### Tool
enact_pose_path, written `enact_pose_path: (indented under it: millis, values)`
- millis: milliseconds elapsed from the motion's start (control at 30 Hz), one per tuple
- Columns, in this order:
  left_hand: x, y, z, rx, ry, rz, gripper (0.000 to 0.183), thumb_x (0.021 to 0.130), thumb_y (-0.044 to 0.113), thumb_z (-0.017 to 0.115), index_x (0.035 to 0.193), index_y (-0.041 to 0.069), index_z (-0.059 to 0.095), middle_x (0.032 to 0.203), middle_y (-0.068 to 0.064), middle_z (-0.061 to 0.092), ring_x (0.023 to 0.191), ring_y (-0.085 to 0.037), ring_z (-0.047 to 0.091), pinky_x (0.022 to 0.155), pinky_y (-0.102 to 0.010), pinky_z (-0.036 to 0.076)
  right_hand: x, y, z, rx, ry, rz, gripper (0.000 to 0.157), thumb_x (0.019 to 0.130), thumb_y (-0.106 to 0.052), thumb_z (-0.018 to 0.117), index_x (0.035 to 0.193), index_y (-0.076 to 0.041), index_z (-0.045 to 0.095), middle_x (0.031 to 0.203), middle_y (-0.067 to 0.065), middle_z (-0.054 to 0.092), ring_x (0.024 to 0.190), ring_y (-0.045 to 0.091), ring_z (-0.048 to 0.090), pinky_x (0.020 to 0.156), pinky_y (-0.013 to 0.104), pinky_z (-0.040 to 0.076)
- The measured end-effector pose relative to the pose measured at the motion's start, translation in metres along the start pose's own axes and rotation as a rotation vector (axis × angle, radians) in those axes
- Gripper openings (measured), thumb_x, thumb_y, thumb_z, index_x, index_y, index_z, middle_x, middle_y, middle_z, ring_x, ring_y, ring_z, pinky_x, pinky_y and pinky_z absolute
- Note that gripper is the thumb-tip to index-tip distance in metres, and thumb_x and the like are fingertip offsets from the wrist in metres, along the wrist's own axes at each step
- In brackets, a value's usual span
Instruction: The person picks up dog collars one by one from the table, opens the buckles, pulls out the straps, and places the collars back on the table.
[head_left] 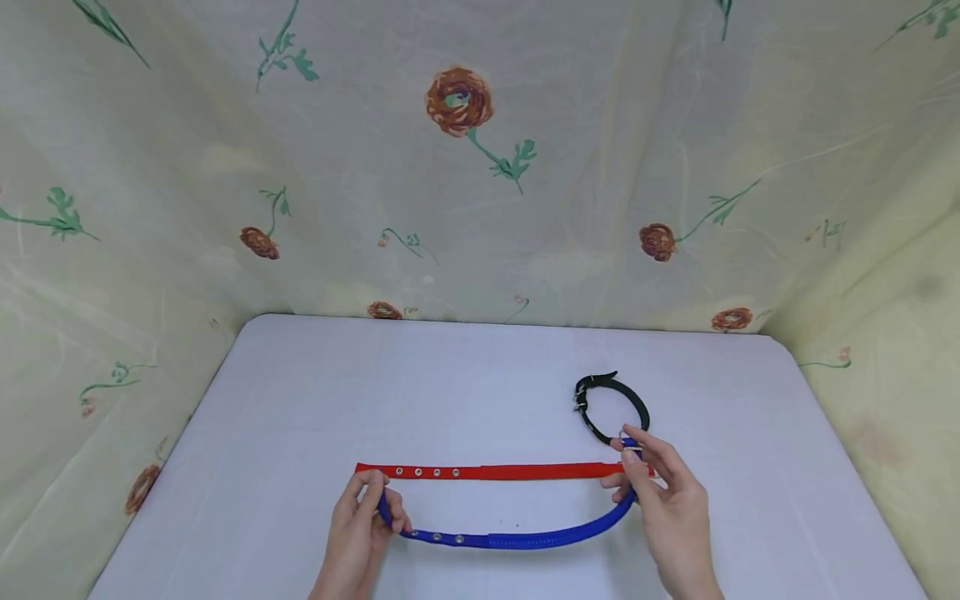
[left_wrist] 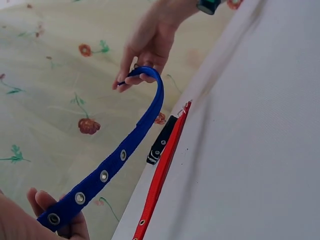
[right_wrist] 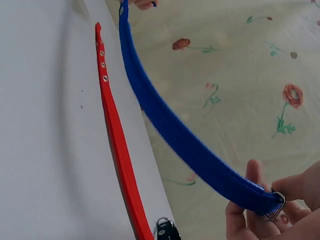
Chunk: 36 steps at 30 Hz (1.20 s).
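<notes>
A blue collar (head_left: 532, 540) with metal eyelets is held up off the table, sagging in a curve between both hands. My left hand (head_left: 360, 521) pinches its eyelet end between thumb and fingers. At the other end, my right hand (head_left: 667, 500) grips the collar beside its metal buckle (right_wrist: 275, 206). Behind it a red collar (head_left: 536, 472) lies stretched out straight on the table, its right end partly hidden by my right hand. Farther back on the right, a black collar (head_left: 643, 404) lies in a loop, buckled.
The white table (head_left: 420, 392) reaches back to a wall of floral cloth (head_left: 570, 200). More of this cloth hangs at the left and right sides. Small dark specks (right_wrist: 82, 99) dot the tabletop near the red collar.
</notes>
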<state>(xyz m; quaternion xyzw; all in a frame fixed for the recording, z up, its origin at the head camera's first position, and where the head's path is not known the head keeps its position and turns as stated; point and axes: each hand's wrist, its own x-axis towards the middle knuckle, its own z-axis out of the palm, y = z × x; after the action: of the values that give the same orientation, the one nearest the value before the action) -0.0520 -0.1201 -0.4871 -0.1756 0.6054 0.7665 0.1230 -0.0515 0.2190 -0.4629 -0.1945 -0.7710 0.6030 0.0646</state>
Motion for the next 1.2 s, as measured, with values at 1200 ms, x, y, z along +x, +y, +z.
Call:
enact_pose_path:
  millis: [1200]
  values:
    - [0.013,-0.002,-0.017,0.143,0.126,0.01,0.039,0.119,0.036,0.038,0.141,0.006,0.027,0.141,-0.024,0.071,0.114,-0.027,0.08,0.092,-0.028,0.064,0.012,0.03,-0.026,-0.41,0.492,-0.248,0.026,0.106,-0.022,0.071,0.129,-0.012,0.076,0.101,0.018,0.08,0.065,-0.021,0.046,0.059,0.007,0.038]
